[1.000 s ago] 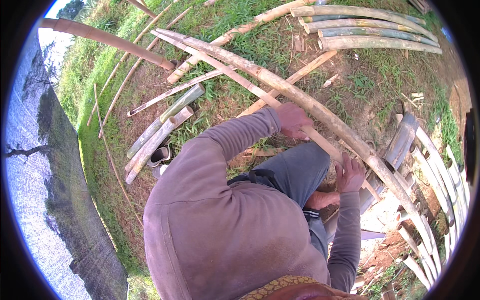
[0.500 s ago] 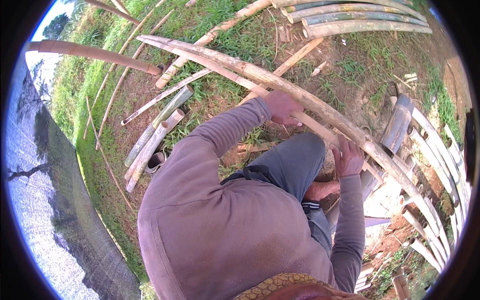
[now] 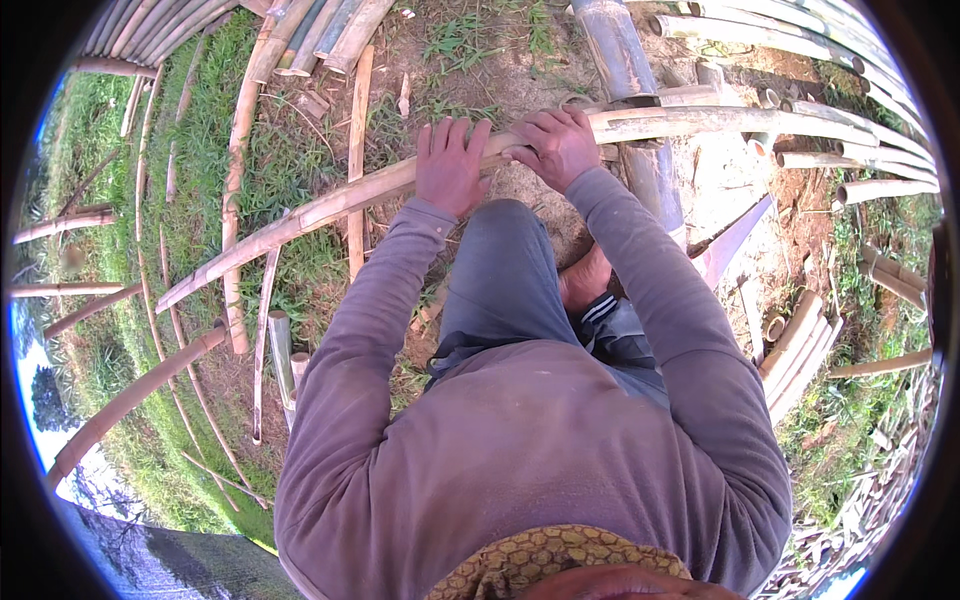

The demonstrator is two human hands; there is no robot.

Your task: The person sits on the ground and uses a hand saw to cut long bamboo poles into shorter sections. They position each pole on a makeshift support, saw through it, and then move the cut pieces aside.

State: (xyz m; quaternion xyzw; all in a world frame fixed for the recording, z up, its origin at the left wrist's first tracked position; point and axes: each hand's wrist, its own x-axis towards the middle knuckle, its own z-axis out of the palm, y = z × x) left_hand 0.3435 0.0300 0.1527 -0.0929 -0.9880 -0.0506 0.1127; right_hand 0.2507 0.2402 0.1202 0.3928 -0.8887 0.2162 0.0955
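Note:
A long, slightly bowed bamboo pole (image 3: 310, 222) crosses in front of me, from the grass at the left to the cut bamboo at the right. My left hand (image 3: 452, 168) lies over it, fingers reaching across the far side and thumb on the near side. Close to its right, my right hand (image 3: 556, 148) is closed round the same pole, its thumb pointing left. Under the pole, just right of that hand, lies a thick grey bamboo trunk (image 3: 650, 180). My bent knee (image 3: 508, 235) is below the hands. The undersides of both grips are hidden.
A flat triangular blade (image 3: 735, 240) lies right of my right forearm. Cut bamboo lengths (image 3: 800, 345) are stacked near it, with more poles (image 3: 760, 38) at the far right. Several poles (image 3: 345, 30) lie at the far left, and a narrow bamboo slat (image 3: 358, 150) rests beneath the held pole.
The view has turned right. My hands have gone from a thin bamboo strip beside the pole onto the pole itself. The pole's left end now slants down toward the near left.

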